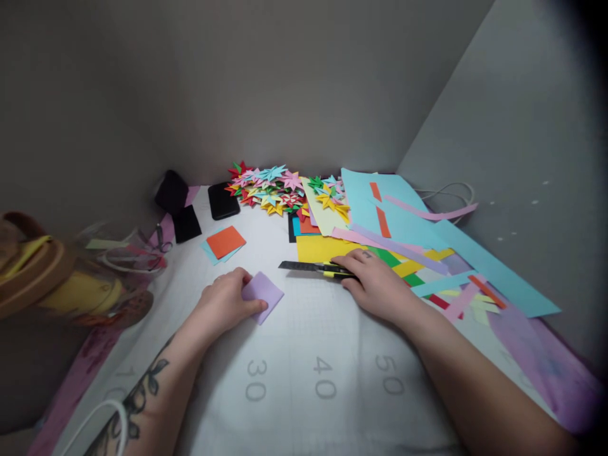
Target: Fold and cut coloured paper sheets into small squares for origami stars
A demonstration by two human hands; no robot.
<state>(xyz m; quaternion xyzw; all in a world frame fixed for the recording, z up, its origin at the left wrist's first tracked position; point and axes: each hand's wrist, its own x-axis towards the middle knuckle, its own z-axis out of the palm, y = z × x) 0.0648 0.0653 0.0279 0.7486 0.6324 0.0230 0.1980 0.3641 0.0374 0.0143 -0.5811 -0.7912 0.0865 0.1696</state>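
Between the thumb and fingers of my left hand (228, 296) is a small purple paper square (266, 292), one corner toward the right. My right hand (375, 278) has its fingers on the black and yellow handle of a utility knife (304, 267). The long dark blade is out and points left, above the purple paper. Behind my left hand lie orange (227, 242) and light blue paper squares, stacked unevenly. A yellow sheet (327, 248) reaches out behind the knife.
Folded paper stars (270, 189) are heaped along the back wall, with a black phone (223, 201) to their left. Light blue sheets (399, 221) and coloured strips (456, 294) cover the right side. At far left are scissors (163, 239) and a clear bag (90, 291).
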